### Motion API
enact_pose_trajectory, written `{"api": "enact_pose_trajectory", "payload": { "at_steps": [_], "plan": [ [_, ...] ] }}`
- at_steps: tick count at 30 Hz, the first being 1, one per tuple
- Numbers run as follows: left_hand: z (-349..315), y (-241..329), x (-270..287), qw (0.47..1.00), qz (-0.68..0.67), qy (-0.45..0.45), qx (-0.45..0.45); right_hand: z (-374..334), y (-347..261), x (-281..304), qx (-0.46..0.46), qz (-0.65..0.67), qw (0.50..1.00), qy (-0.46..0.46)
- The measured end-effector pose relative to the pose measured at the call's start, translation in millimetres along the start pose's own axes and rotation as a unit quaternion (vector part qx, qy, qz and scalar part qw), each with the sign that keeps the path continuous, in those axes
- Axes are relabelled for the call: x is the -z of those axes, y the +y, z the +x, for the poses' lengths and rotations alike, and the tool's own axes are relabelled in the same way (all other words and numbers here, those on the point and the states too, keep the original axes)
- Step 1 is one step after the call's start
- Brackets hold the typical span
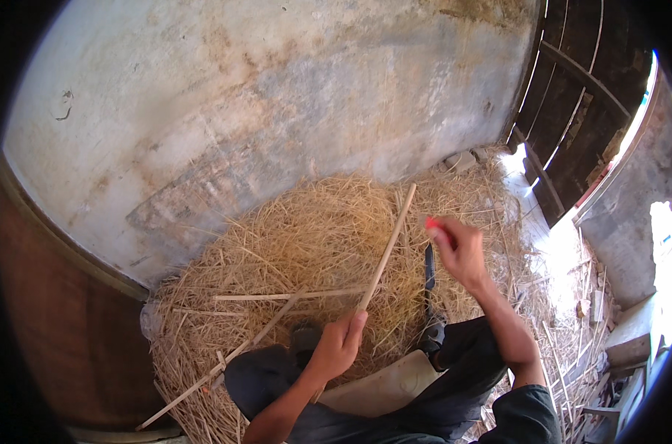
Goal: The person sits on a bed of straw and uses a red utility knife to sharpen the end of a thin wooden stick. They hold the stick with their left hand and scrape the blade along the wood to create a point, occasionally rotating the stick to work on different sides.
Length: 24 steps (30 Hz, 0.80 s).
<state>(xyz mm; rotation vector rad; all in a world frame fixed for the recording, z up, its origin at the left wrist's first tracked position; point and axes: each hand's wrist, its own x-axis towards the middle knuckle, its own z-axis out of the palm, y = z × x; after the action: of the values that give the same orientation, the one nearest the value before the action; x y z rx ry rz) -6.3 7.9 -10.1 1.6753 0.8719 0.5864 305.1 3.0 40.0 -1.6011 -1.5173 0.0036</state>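
My left hand (340, 348) is closed round the lower end of a pale, slim wooden stick (387, 249), which slants up and away to the right. To the right of the stick's upper part, my right hand (460, 251) pinches a small red object (431, 222); most of it is hidden by the fingers, so its kind cannot be made out. The red object looks apart from the stick. Below the right hand, a long dark tool (429, 270) stands out against the straw near my right foot.
Loose straw (314, 229) covers the floor. A horizontal stick (277, 296) and a long diagonal stick (192, 390) lie left of my legs. Between my knees is a pale, worn panel (384, 385). A stained wall (277, 96) rises ahead; a dark plank door (573, 111) stands right.
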Motion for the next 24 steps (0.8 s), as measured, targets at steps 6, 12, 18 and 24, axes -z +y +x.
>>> {"api": "enact_pose_trajectory", "payload": {
  "at_steps": [6,12,18,24],
  "plan": [
    [8,13,-4,0.998,0.048,0.046,-0.013,-43,-44,-33,0.143,0.045,0.984,-0.096],
    [14,19,-10,0.991,0.092,0.080,-0.049,-56,-52,-40,0.139,0.010,0.982,-0.131],
    [12,17,-10,0.986,0.139,0.081,-0.039,-48,-47,-37,0.128,-0.002,0.986,-0.105],
    [7,21,-8,0.987,0.144,0.064,-0.031,-39,-32,-38,0.164,0.019,0.985,-0.043]
  ]
}}
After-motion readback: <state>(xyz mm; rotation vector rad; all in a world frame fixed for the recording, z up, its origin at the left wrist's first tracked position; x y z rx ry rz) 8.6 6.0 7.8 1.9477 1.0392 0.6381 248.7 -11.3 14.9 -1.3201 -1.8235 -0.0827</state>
